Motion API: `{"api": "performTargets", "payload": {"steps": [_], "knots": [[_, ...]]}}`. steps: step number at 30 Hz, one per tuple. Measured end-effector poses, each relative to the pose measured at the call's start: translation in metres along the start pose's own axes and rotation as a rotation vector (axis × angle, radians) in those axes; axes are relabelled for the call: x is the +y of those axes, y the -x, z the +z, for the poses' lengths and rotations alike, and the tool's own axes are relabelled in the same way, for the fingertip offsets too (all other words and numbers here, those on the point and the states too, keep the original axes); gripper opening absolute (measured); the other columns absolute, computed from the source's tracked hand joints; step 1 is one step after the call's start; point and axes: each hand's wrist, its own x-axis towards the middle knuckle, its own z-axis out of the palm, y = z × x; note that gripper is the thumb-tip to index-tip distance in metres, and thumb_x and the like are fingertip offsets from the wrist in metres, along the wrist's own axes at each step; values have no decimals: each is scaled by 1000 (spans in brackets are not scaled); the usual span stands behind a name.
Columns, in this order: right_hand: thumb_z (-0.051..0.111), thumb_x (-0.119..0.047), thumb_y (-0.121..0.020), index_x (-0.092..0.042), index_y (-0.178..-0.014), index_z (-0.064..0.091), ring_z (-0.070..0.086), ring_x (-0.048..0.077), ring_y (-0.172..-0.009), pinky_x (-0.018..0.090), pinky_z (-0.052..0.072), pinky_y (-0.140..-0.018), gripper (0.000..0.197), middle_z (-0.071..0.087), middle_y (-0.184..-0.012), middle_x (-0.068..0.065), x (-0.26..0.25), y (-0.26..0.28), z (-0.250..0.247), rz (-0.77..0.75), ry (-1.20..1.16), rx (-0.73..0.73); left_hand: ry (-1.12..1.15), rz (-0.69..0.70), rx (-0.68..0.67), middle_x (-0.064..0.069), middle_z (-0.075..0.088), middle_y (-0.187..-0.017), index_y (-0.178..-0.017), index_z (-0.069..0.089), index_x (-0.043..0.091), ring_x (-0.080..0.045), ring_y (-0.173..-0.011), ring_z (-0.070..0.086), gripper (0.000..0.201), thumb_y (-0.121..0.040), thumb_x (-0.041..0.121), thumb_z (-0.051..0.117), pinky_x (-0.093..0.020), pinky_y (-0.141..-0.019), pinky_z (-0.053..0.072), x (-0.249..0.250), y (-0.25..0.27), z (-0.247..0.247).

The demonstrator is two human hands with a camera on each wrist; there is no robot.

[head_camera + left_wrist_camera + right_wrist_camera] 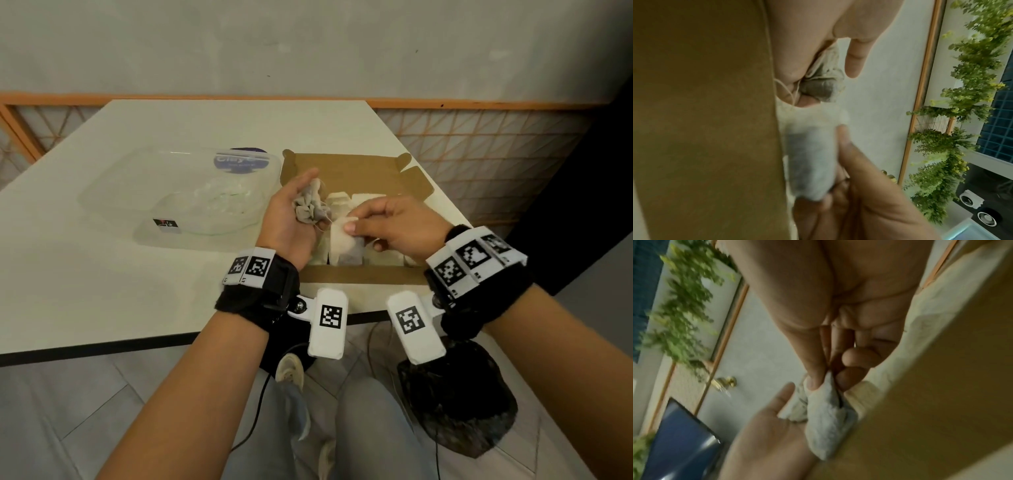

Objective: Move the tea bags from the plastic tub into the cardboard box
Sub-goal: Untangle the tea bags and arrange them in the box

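Over the cardboard box (356, 168), left hand (287, 219) cups limp tea bags (310, 205); right hand (394, 226) pinches one featherlight bag (346, 243) by its top edge.

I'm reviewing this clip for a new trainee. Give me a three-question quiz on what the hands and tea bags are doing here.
1. True or false: the right hand pinches a single tea bag over the cardboard box.
2. What does the left hand hold?
A. the tub's lid
B. a bunch of tea bags
C. nothing
3. Fill in: the clear plastic tub sits on the table to the ____ of the box, seen from the person.

Key
1. true
2. B
3. left
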Motion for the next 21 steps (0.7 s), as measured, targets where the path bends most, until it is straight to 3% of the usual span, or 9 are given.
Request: {"api": "performTargets", "payload": {"steps": [2,4,9,12,14,16,18,21], "knots": [[71,-9,-79,-16,-73,65,52,-1,-45,12,43,-48,10,62,-54,-8,9,-6,7,12,120,12,31,14,8,1,53,-77,-86,63,18,-11,-62,44,12,-91,17,51,-23,-60,36,0,0,-1],[72,-12,-79,-15,-78,67,52,-3,-44,16,43,-56,6,62,-59,-8,16,-11,12,13,237,67,44,17,13,1,54,-79,-87,64,18,-11,-62,44,15,-91,17,50,-23,-61,36,1,1,-3],[73,-18,-78,-18,-90,66,49,5,-62,19,40,-63,14,56,-71,-6,21,-9,16,-52,311,194,56,16,10,-1,53,-78,-86,63,17,-12,-61,44,13,-89,17,51,-23,-61,36,1,2,-2],[77,-18,-73,-24,-88,61,45,6,-64,16,39,-62,23,47,-82,-5,17,-2,11,-103,313,233,36,18,15,-1,52,-77,-87,63,17,-13,-61,42,12,-89,18,51,-24,-61,36,0,1,-2],[76,-13,-73,-22,-84,64,46,3,-60,11,38,-59,18,46,-85,-2,14,4,9,-136,324,168,23,26,26,-1,51,-80,-88,63,17,-14,-61,43,13,-88,18,50,-24,-58,37,0,0,-3],[74,-9,-73,-21,-77,71,55,9,-64,18,46,-66,13,58,-86,7,13,8,10,-136,376,33,38,37,45,-2,50,-85,-90,63,16,-14,-61,44,18,-89,18,46,-25,-58,38,-1,0,-3],[72,-8,-74,-23,-74,74,58,16,-64,27,49,-66,15,67,-74,9,16,4,12,-93,425,-50,64,40,52,-3,51,-89,-93,63,14,-15,-63,45,23,-89,16,41,-26,-61,39,-1,0,-3],[74,-9,-74,-22,-74,73,46,3,-47,10,34,-52,13,53,-53,-8,20,-3,14,-28,477,10,85,33,47,-4,52,-94,-97,62,13,-16,-66,47,26,-88,12,37,-26,-65,41,0,2,-4]]}}
